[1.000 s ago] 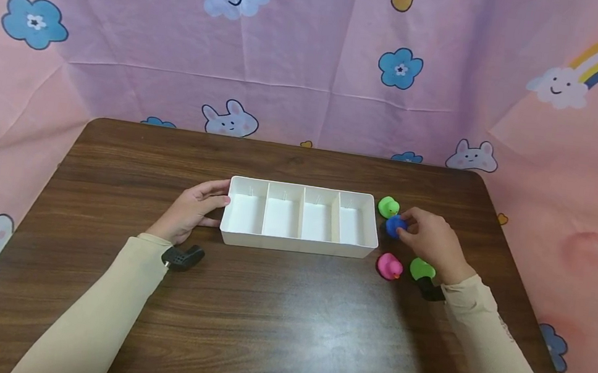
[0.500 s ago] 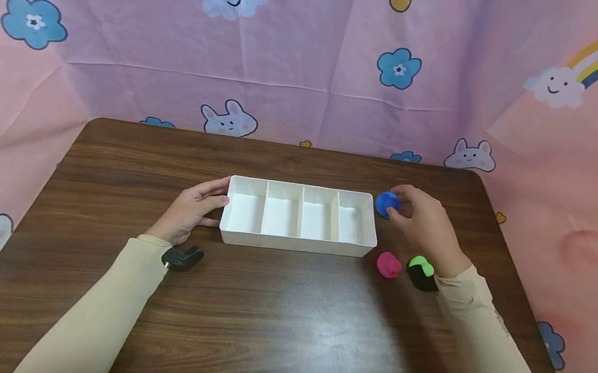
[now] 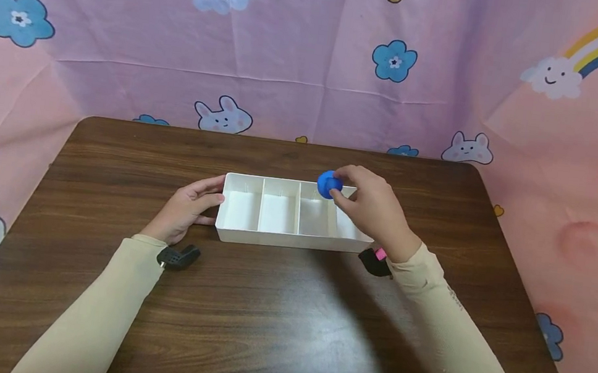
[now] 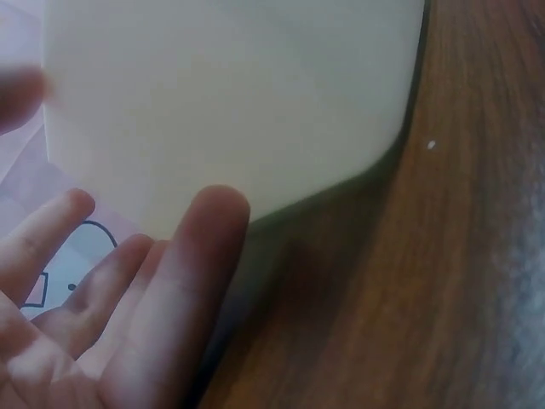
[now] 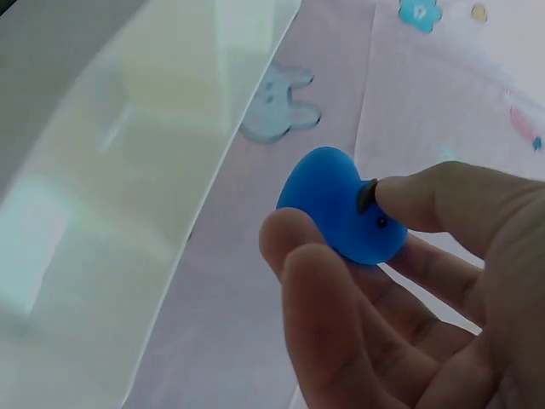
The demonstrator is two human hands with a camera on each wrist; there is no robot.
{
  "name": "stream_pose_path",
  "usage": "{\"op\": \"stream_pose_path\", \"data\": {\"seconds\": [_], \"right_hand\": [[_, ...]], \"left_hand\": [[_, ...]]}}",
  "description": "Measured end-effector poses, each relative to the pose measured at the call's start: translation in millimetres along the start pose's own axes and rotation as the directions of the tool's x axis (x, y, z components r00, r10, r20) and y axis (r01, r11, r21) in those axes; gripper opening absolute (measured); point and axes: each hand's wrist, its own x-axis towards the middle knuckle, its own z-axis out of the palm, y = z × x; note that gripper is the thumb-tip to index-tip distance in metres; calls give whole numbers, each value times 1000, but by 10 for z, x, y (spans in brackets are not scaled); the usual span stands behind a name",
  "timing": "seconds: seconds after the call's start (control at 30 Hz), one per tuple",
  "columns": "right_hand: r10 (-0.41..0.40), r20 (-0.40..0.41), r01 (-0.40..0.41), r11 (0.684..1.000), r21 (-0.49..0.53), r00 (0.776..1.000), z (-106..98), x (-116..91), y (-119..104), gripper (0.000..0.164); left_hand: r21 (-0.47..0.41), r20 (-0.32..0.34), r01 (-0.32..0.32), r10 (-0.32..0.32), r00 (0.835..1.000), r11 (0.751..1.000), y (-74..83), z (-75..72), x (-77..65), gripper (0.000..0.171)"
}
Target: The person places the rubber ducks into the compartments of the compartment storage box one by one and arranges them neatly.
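My right hand (image 3: 377,208) pinches the duck (image 3: 325,183) by its blue body between thumb and fingertips, lifted off the table (image 3: 259,331). It hangs by the far rim of the tray (image 3: 292,241), about where the divider left of the rightmost compartment meets that rim; how high above, I can't judge. From my right wrist I see its dark bill (image 5: 366,196) and one eye (image 5: 382,222), with one tip against the bill and others curled about the body.

The duck looks light and smooth — probably soft rubber that would give a little under a squeeze and not break. Its rounded sides might slip from a grip too near the edge, so the fullest part of the body seems the place to hold, pressing only gently.

My left hand (image 3: 180,212) lies at the tray's left end, fingers extended and loose, thumb against the end wall — steadying it, I'd guess, rather than clasping. The tray is white and thin-walled, likely stiff, and light enough to slide if knocked; that end wall seems good for bracing.

Near the tray's right end a bit of something pink (image 3: 381,254) shows, mostly hidden by my right wrist's black mount (image 3: 373,264). Beyond the table's far edge hangs a printed cloth (image 3: 292,61).
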Motion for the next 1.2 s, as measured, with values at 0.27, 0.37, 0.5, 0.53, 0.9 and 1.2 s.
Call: {"op": "stream_pose_path", "data": {"seconds": [0.27,0.37,0.5,0.53,0.9,1.2], "right_hand": [[-98,58,98,995,3,993,282,223,-430,28],[-162,70,162,987,2,984,410,277,-540,26],[-212,109,215,977,-15,971,557,337,-654,27],[-216,121,220,975,-19,969,590,354,-674,27],[-249,215,263,964,-39,944,925,534,-713,30],[-226,279,267,956,-121,933,1141,629,-721,30]], "left_hand": [[-7,9,-10,10,1000,1000,11,0,-25,61],[-8,8,-5,5,1000,1000,-1,-1,-21,61],[-2,6,-1,1,1000,1000,-9,-7,-17,62],[-1,7,0,0,1000,1000,-9,-9,-16,62],[3,15,-2,2,1000,1000,-11,-26,-39,61],[-6,22,-11,11,1000,1000,-3,-20,-37,60]]}}
